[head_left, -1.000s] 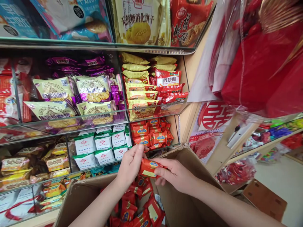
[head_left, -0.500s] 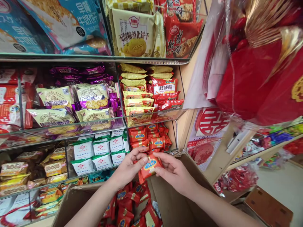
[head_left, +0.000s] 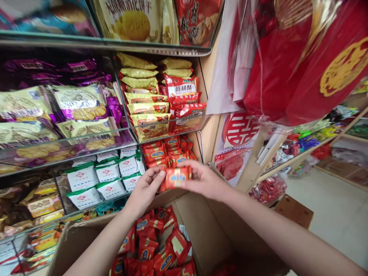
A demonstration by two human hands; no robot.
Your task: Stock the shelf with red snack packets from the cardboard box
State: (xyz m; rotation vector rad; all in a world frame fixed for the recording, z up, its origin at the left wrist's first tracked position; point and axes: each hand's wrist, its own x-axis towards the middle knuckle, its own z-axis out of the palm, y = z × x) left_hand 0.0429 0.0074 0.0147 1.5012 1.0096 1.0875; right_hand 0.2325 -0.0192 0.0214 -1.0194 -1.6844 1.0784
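Observation:
A small red snack packet (head_left: pixel 176 178) with a blue oval label is stretched between both hands, just in front of the lowest right shelf compartment. My left hand (head_left: pixel 148 188) pinches its left end with thumb and fingers. On its right end, my right hand (head_left: pixel 201 180) is closed the same way. Behind them, matching red packets (head_left: pixel 158 153) are stacked in rows in the compartment. Below my forearms, an open cardboard box (head_left: pixel 201 222) holds several loose packets (head_left: pixel 148 249) of the same kind.
White-and-green packets (head_left: pixel 110 188) fill the compartment at left. Above are yellow and red walnut biscuit packets (head_left: pixel 151 126) behind a clear shelf lip. Red plastic-wrapped decorations (head_left: pixel 287 76) hang at upper right. A brown carton (head_left: pixel 293 211) lies on the floor.
The packet has turned from tilted to nearly level and sits closer to the shelf compartment. My view has shifted right and down, and both hands keep their hold.

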